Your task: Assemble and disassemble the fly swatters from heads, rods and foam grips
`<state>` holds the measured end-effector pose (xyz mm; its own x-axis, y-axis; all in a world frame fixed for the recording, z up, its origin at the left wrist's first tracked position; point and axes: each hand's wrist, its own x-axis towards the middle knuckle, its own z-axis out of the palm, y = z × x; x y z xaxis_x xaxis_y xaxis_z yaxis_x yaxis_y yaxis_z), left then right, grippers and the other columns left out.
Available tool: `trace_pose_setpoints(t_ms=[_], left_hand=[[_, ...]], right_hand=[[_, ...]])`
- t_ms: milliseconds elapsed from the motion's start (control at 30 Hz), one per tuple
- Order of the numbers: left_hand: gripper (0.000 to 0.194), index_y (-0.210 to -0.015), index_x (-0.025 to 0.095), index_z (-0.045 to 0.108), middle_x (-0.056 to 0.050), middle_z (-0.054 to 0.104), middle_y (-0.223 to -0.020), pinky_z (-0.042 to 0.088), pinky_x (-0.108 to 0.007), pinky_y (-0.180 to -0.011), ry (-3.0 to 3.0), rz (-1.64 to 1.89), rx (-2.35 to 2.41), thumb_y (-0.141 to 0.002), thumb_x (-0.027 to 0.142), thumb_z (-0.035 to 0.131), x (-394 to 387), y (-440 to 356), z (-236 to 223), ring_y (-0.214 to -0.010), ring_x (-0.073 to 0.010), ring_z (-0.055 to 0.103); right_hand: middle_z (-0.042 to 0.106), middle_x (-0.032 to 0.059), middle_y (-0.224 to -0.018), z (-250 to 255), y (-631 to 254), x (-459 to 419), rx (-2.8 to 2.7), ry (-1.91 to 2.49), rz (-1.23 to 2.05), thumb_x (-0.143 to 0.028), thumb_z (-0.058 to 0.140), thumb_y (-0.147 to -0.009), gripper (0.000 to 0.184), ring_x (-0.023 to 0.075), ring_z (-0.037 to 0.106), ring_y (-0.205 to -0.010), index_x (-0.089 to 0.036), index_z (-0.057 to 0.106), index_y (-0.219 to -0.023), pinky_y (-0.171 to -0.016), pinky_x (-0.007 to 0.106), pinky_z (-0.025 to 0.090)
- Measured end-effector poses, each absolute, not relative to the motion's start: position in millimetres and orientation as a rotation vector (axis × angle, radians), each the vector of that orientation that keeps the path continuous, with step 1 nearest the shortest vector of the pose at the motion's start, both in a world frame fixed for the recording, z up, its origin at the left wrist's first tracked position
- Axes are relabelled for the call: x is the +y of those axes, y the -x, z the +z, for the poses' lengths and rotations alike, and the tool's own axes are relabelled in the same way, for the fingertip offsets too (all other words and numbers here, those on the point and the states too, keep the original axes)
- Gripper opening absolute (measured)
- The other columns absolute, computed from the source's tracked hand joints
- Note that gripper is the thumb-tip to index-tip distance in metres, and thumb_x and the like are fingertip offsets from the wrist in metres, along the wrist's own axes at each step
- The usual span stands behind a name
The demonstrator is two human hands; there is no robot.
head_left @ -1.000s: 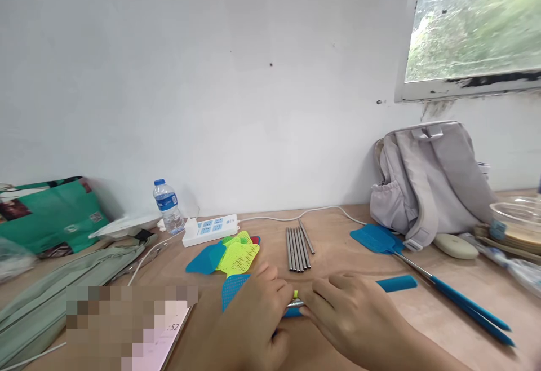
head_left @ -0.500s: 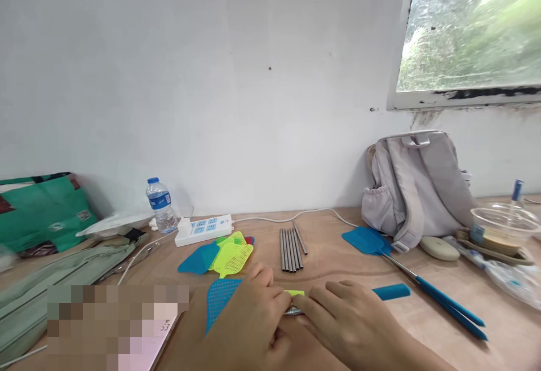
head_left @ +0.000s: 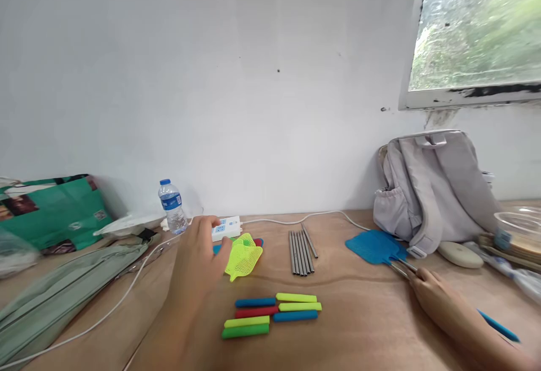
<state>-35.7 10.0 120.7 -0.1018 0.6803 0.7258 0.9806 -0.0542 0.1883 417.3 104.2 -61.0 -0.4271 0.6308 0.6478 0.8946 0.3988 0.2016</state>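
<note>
My left hand (head_left: pixel 196 261) reaches over the loose swatter heads, thumb and fingers apart. Beside its thumb lie yellow-green mesh heads (head_left: pixel 244 258), with bits of blue and red heads showing around them. On the right, my right hand (head_left: pixel 435 297) is closed around the metal rod of a blue fly swatter, whose handle (head_left: pixel 499 326) shows past the wrist. Blue swatter heads (head_left: pixel 372 246) lie together beyond that hand. Several metal rods (head_left: pixel 301 252) rest side by side in the middle. Nearer me are coloured handles: blue (head_left: pixel 295 316), red (head_left: pixel 256 312), yellow (head_left: pixel 300 307) and green (head_left: pixel 245 331).
A white power strip (head_left: pixel 228 228) and a water bottle (head_left: pixel 172 207) stand by the wall. A grey backpack (head_left: pixel 435 190), a pale oval case (head_left: pixel 460 254) and a plastic tub (head_left: pixel 518 233) are at right. A green bag (head_left: pixel 54 210) and grey-green cloth (head_left: pixel 80 292) lie left.
My hands have parted from the centre, left toward the mesh heads, right to the swatters at right. The blue mesh piece has left the centre; the coloured handles now show. The view has shifted.
</note>
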Motion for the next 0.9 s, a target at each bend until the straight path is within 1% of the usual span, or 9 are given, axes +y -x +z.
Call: trace_pose_setpoints(t_ms=[67,167,233,333,400,500,600,767,900], left_hand=[[0.014,-0.089,0.019,0.041,-0.008,0.051,-0.094,0.041,-0.035,-0.079,1.69,-0.904,-2.026,-0.077,0.024,0.038,21,54,112,-0.091,-0.0247,0.052],[0.017,-0.093,0.017,0.043,-0.011,0.052,-0.099,0.042,-0.034,-0.078,1.642,-0.735,-2.298,-0.078,0.024,0.038,35,76,97,-0.096,-0.0262,0.052],[0.022,-0.098,0.014,0.044,-0.015,0.052,-0.104,0.042,-0.034,-0.079,1.663,-0.57,-2.421,-0.079,0.019,0.035,42,85,86,-0.099,-0.027,0.053],[0.028,-0.1,0.011,0.048,-0.017,0.056,-0.105,0.042,-0.032,-0.079,1.741,-0.374,-2.522,-0.076,0.009,0.035,50,93,69,-0.099,-0.0262,0.055],[0.031,-0.099,0.012,0.052,-0.015,0.057,-0.107,0.042,-0.029,-0.08,1.822,-0.316,-2.529,-0.071,0.004,0.039,55,95,57,-0.101,-0.0243,0.056],[0.039,-0.103,0.016,0.054,-0.011,0.056,-0.115,0.041,-0.025,-0.083,1.994,-0.241,-2.48,-0.066,0.005,0.049,59,92,43,-0.107,-0.0215,0.054],[0.045,-0.108,0.017,0.054,-0.009,0.054,-0.118,0.041,-0.024,-0.083,2.138,-0.186,-2.413,-0.063,0.009,0.056,59,83,35,-0.105,-0.0205,0.054],[0.052,-0.113,0.014,0.052,-0.013,0.054,-0.116,0.044,-0.032,-0.079,2.177,-0.107,-2.365,-0.063,0.022,0.062,53,65,35,-0.098,-0.027,0.056],[0.04,-0.105,0.014,0.056,-0.014,0.057,-0.109,0.041,-0.038,-0.083,2.15,-0.105,-2.313,-0.067,0.026,0.06,52,58,35,-0.099,-0.0299,0.055]], right_hand=[[0.057,0.0109,-0.067,-66,-422,110,-2.249,1.396,-0.8,-0.002,0.038,-0.071,0.034,0.0231,0.05,-0.063,-0.021,0.067,-0.068,-0.063,0.039,0.04],[0.059,0.012,-0.08,-58,-407,107,-2.214,1.45,-0.824,-0.002,0.04,-0.073,0.035,0.0232,0.053,-0.07,-0.018,0.065,-0.09,-0.067,0.038,0.042],[0.06,0.0108,-0.084,-51,-383,102,-2.254,1.371,-0.764,-0.002,0.041,-0.073,0.038,0.0228,0.055,-0.074,-0.018,0.062,-0.099,-0.07,0.037,0.043],[0.06,0.0091,-0.083,-45,-336,97,-2.35,1.243,-0.625,0.0,0.038,-0.074,0.038,0.0223,0.056,-0.076,-0.017,0.061,-0.098,-0.07,0.035,0.044],[0.06,0.0097,-0.089,-43,-304,97,-2.362,1.193,-0.48,0.003,0.035,-0.073,0.039,0.0218,0.056,-0.081,-0.015,0.06,-0.097,-0.073,0.034,0.044],[0.057,0.0094,-0.094,-39,-264,104,-2.356,1.164,-0.195,0.0,0.034,-0.075,0.036,0.0194,0.056,-0.083,-0.014,0.054,-0.102,-0.074,0.031,0.044],[0.054,0.0091,-0.098,-34,-239,120,-2.292,1.201,-0.008,-0.006,0.035,-0.08,0.031,0.0177,0.056,-0.082,-0.015,0.051,-0.105,-0.071,0.029,0.043],[0.052,0.0072,-0.091,-34,-220,148,-2.242,1.307,0.113,-0.013,0.036,-0.085,0.02,0.0165,0.056,-0.079,-0.016,0.054,-0.095,-0.07,0.027,0.04],[0.054,0.0088,-0.087,-40,-218,158,-2.181,1.365,0.126,-0.017,0.041,-0.085,0.013,0.0185,0.055,-0.08,-0.014,0.053,-0.084,-0.069,0.028,0.039]])
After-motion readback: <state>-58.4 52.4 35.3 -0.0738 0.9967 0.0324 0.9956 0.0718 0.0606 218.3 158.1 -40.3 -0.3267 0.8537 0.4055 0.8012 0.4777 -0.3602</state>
